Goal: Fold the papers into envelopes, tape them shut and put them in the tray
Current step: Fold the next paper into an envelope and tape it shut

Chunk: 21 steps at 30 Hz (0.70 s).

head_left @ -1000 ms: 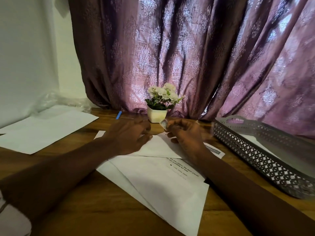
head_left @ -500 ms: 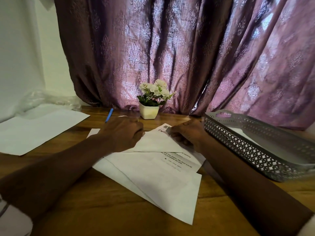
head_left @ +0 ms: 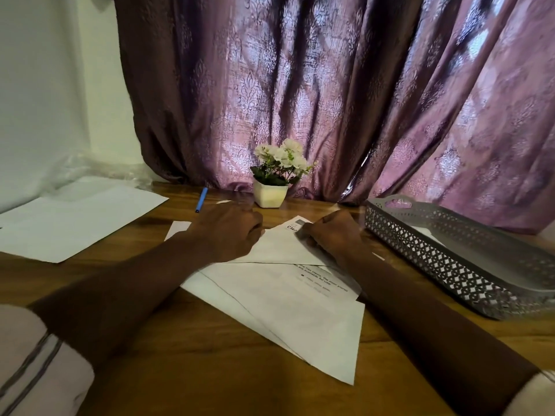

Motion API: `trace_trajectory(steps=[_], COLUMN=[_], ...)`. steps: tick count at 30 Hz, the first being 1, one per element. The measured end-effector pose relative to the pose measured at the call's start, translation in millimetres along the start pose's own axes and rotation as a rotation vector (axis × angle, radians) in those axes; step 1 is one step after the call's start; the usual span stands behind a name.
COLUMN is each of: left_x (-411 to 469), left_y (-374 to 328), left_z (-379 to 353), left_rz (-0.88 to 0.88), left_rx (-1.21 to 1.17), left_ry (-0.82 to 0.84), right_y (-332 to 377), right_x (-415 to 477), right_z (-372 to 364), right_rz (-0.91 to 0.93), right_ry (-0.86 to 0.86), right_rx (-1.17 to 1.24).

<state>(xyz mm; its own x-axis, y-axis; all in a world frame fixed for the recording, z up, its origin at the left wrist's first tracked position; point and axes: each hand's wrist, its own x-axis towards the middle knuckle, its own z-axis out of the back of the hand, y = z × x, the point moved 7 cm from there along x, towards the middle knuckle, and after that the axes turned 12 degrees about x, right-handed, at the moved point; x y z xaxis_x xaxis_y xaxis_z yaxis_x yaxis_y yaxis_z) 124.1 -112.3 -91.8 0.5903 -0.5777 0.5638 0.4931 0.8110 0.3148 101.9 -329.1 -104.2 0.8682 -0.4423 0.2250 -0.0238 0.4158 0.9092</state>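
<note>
Pressing white folded paper [head_left: 279, 247] with printed text, left hand [head_left: 228, 232] fingers curled, right hand [head_left: 333, 235] seemingly pinching its corner.

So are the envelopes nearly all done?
Not nearly. Something white already lies in the tray, maybe a finished envelope. The left hand and right hand are on a folded paper now. Plain sheets on the left wait unfolded.
</note>
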Motion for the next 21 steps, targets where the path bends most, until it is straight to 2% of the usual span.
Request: trace_trajectory(steps=[7, 21], left_x=[0.8, 0.0], left_y=[0.6, 0.0], left_z=[-2.5, 0.0], left_rz=[-0.007, -0.017], left_rx=[-0.008, -0.008], left_ry=[0.003, -0.032], right_y=[4.3, 10.1], right_x=[-3.0, -6.8], right_z=[1.1, -3.8], right_rz=[0.043, 0.094], right_ry=[-0.058, -0.05], right_rx=[-0.156, -0.406])
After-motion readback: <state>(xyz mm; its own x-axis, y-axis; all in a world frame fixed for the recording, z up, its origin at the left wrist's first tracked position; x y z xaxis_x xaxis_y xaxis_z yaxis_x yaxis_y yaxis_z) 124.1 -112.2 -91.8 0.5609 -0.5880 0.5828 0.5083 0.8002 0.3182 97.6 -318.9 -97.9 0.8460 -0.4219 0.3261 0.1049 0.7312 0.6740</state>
